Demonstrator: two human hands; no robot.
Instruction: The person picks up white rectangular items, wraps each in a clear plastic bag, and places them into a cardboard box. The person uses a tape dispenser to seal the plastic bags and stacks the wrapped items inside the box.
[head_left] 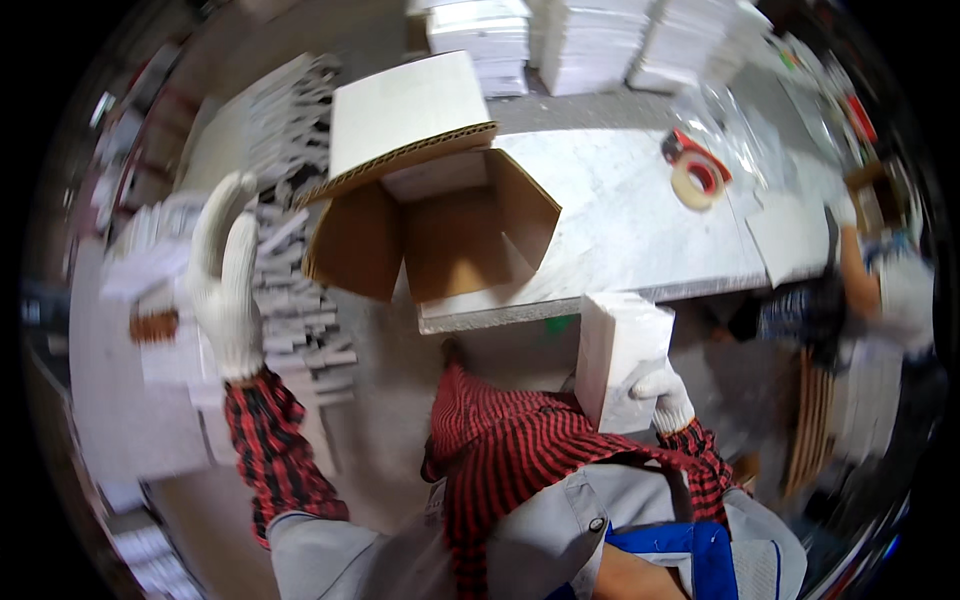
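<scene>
My left hand (pixel 225 285), in a white knit glove, is raised over the left side. Its fingers and thumb are apart with nothing between them. Close by it are a pale-topped table (pixel 130 400) and rows of grey-white strips (pixel 290 330). My right hand (pixel 662 393), gloved alike, is closed against the side of a tall white rectangular stack or pack (pixel 622 350). The pack stands upright near my body, in front of the white worktable's (pixel 600 220) near edge. On that table an open cardboard box (pixel 340 245), white outside and brown inside, has its flaps spread.
A red tape dispenser with a tape roll (pixel 697 180) lies on the worktable beside clear plastic film (pixel 720 115). White stacks (pixel 595 45) line the far side. At the right a co-worker's arm (pixel 858 275) reaches toward a white sheet (pixel 790 235). Cardboard sheets (pixel 810 420) stand below.
</scene>
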